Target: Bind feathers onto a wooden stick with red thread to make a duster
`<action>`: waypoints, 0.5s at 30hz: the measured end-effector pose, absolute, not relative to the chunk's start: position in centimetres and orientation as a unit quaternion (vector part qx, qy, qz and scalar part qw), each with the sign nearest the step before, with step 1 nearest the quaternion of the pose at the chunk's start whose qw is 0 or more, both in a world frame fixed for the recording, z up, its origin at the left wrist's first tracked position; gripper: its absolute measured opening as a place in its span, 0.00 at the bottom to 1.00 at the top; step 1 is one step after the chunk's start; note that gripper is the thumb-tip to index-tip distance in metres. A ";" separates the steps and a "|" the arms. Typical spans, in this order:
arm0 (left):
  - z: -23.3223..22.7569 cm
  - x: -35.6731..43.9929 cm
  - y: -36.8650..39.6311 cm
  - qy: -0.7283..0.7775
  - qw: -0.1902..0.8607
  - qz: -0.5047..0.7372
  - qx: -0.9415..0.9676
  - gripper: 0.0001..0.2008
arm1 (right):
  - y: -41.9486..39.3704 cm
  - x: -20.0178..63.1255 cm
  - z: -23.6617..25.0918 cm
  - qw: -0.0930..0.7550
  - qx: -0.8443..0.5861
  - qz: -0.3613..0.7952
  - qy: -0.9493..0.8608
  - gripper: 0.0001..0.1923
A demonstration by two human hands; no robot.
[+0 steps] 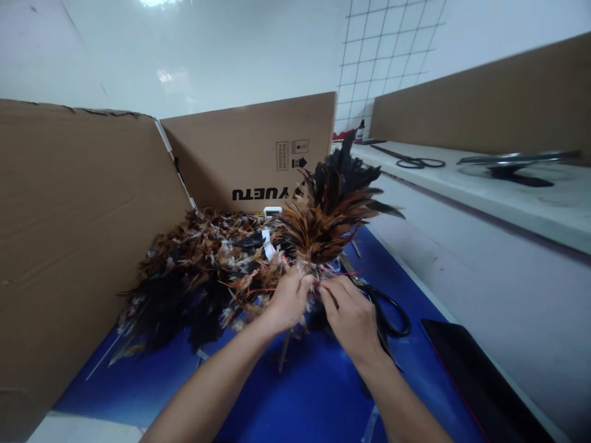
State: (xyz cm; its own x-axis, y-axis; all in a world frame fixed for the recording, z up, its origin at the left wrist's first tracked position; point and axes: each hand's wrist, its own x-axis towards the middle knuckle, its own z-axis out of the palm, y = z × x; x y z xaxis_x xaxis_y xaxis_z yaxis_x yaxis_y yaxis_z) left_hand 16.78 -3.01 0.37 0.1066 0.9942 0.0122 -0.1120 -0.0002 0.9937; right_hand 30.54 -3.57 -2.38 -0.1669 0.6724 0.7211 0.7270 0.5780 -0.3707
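Observation:
A bundle of brown and black feathers [325, 215] stands up, fanned out, from between my hands. My left hand [290, 295] is closed around the pale lower end of the bundle. My right hand [348, 311] pinches at the same base, its thumb and fingertips almost touching the left ones; a thin red strand shows there. What exactly lies between the right fingertips is too small to make out. Black-handled scissors [392, 311] lie just right of my right hand, partly hidden by it. A large heap of loose feathers [203, 264] spreads to the left.
Cardboard panels [249, 147] wall the left and back of the blue table [272, 400]. A black flat object [475, 369] lies at the right edge. Another pair of scissors [418, 162] and a metal item [512, 163] rest on the white shelf [489, 191].

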 end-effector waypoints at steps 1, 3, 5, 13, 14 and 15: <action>0.3 16.9 -2.9 0.448 0.509 0.499 0.540 0.09 | -3.6 30.6 -2.3 0.458 -0.457 -0.031 -0.762 0.11; 0.1 17.1 -2.7 0.466 0.414 0.479 0.618 0.09 | -3.6 30.6 -2.3 0.464 -0.450 -0.029 -0.762 0.10; -0.2 17.2 -2.6 0.483 0.339 0.448 0.672 0.10 | -3.6 30.5 -2.4 0.471 -0.441 -0.021 -0.764 0.09; -0.4 17.1 -2.2 0.484 0.312 0.405 0.710 0.11 | -3.3 30.8 -2.3 0.495 -0.410 0.046 -0.765 0.07; -0.4 17.0 -2.3 0.481 0.339 0.410 0.697 0.12 | -3.2 30.9 -2.3 0.498 -0.406 0.049 -0.765 0.08; -0.4 17.0 -2.3 0.479 0.367 0.415 0.681 0.12 | -3.2 31.0 -2.2 0.501 -0.403 0.050 -0.764 0.08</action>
State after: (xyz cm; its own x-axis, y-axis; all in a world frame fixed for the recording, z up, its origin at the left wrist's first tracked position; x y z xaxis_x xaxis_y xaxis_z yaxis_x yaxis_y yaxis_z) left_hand 16.99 -2.31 -0.43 0.1978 0.9568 0.2129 0.3476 -0.2716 0.8974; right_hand 30.99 -3.18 -2.20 -0.1725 0.6659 0.7258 0.5654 0.6703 -0.4806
